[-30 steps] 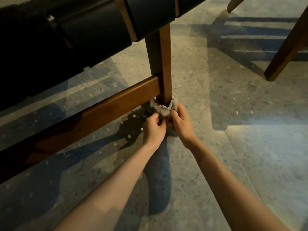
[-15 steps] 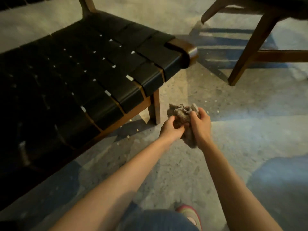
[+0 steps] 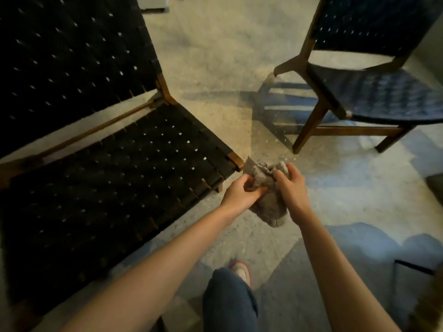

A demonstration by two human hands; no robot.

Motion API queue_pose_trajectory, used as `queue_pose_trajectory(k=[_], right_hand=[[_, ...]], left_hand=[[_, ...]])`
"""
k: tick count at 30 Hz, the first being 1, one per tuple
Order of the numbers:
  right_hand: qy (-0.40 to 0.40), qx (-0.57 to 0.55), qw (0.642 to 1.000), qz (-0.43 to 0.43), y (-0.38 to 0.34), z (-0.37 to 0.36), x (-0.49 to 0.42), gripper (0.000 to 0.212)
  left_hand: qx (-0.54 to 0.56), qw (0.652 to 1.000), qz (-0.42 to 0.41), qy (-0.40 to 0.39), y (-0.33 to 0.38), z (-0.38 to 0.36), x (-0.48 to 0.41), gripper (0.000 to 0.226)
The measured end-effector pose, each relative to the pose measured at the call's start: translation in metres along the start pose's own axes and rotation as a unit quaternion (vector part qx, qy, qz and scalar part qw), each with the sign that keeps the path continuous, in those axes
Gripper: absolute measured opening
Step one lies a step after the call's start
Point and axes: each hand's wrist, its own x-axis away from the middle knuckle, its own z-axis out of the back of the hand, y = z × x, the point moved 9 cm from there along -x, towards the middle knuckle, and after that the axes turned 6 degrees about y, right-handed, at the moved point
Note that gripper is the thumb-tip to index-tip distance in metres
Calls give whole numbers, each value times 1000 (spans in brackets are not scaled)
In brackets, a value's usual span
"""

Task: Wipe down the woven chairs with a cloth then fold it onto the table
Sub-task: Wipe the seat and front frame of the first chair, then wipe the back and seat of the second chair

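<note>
A crumpled grey cloth (image 3: 271, 207) hangs in the air above the floor, just right of the front corner of the near woven chair (image 3: 115, 178). My left hand (image 3: 242, 192) grips the cloth's left side and my right hand (image 3: 291, 185) grips its top right; a bunch of fabric droops below both hands. The near chair has a black woven seat and back in a brown wooden frame. A second woven chair (image 3: 383, 92) with wooden legs stands at the upper right, apart from my hands.
Speckled stone floor (image 3: 215, 68) runs between the two chairs. My leg in blue trousers (image 3: 227, 305) and a shoe (image 3: 242, 271) are at the bottom centre. A dark object's edge (image 3: 431, 295) shows at the lower right.
The cloth came off the chair's leg near the floor and was lifted up in both hands. My view rose from under the seat to above both chairs.
</note>
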Motion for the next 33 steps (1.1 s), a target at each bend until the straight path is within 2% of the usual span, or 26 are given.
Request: queue_pose_trajectory(k=[5,8,11,14,16,20,22,24,25,26,30,33], right_hand=[[-90,20,995,29,-130,8,66,20],[-135,30,988,62,-199,-4,110,19],[-174,21,981,83,-254,-29,157,21],[-207,12,972,110,-297,-64,202,23],[-231,20,965,126,-318,-91,227,26],[-315,6,939,138,-353,-151,272,45],[-368,-5,917,152,-370,-182,292,53],[-404,11,896,183,-386,-212,308,50],[-415,26,887,202,-393,-226,314,44],[-422,41,879,220,-400,-239,319,38],[-415,107,857,285,-426,-284,335,25],[-425,144,836,317,-441,-309,345,24]], left_hand=[[-66,992,-64,80,88,85,98,36],[-46,991,-99,80,128,135,159,37],[-11,992,-99,80,144,190,215,36],[-31,988,-102,115,146,253,260,19],[-31,984,-106,140,143,292,288,17],[-23,966,-115,232,131,366,340,35],[12,957,-99,272,121,399,361,54],[39,950,-95,294,118,430,380,80],[41,947,-97,303,118,444,389,85],[33,945,-99,310,118,459,397,81],[-47,930,-101,349,120,511,421,38],[-115,915,-95,375,120,541,433,30]])
